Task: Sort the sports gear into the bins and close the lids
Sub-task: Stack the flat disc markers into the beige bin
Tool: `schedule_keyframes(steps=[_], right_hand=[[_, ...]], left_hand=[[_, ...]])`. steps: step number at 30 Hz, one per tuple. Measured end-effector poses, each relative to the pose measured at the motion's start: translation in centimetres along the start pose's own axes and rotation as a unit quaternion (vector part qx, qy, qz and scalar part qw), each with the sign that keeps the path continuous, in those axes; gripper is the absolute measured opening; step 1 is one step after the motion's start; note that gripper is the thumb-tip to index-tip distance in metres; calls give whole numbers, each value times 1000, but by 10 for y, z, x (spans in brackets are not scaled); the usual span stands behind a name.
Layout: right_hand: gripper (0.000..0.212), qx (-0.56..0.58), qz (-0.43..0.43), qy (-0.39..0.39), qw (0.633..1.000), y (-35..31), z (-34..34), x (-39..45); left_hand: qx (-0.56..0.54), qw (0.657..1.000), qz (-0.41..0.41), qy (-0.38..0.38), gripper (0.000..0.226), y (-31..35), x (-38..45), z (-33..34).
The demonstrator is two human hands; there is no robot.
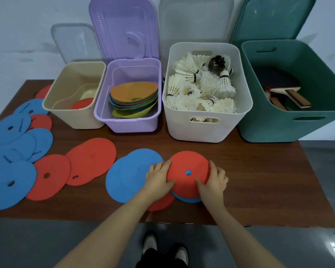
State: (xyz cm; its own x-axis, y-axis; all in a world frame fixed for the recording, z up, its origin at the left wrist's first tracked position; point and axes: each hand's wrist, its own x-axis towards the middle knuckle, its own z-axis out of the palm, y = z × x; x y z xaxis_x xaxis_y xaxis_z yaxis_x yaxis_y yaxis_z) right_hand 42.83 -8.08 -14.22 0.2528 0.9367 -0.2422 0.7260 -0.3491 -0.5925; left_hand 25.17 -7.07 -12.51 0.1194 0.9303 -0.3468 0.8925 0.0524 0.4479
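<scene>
Gripping a red disc (186, 178) from both sides, the left hand (159, 178) curled its fingers over the disc's left rim while the right hand (214, 180) clasped the right rim, thumb lying on the red face. That disc topped a small stack near the front edge of the brown tabletop (269, 180); a blue edge showed beneath it and through its centre hole, with another red disc lower still. Just to the left, touching the stack, lay overlapping blue discs (128, 176). Further left sat a pair of red discs (91, 159), one more red disc (48, 176), and a spread of blue discs (12, 151) reaching the tabletop's left edge. Along the back stood four open bins: a beige bin (75, 113) with a red disc inside, a purple bin (128, 122) holding stacked coloured cones (133, 99), a white bin (205, 128) full of shuttlecocks (199, 88), and a teal bin (290, 120) holding paddles (290, 97). Their lids leaned upright against the pale wall (17, 35) behind. Below the tabletop, grey floor (46, 244) and the person's shoes (165, 248) were visible.
</scene>
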Motion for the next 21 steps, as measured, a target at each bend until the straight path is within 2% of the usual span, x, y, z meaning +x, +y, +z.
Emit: schedule_keyframes(steps=[4, 9, 15, 18, 21], right_hand=[[78, -43, -29, -33, 998, -2, 2, -5], [86, -80, 10, 9, 997, 1, 7, -11], [78, 13, 30, -13, 999, -2, 0, 1], [72, 31, -7, -24, 999, 0, -5, -4], [65, 99, -59, -23, 993, 2, -7, -11]], left_hand=[[63, 998, -4, -9, 76, 0, 14, -4], [94, 995, 42, -13, 72, -4, 14, 4], [53, 997, 51, 6, 75, -3, 11, 6], [69, 995, 73, -15, 86, -2, 20, -1], [87, 990, 96, -62, 97, 0, 31, -9]])
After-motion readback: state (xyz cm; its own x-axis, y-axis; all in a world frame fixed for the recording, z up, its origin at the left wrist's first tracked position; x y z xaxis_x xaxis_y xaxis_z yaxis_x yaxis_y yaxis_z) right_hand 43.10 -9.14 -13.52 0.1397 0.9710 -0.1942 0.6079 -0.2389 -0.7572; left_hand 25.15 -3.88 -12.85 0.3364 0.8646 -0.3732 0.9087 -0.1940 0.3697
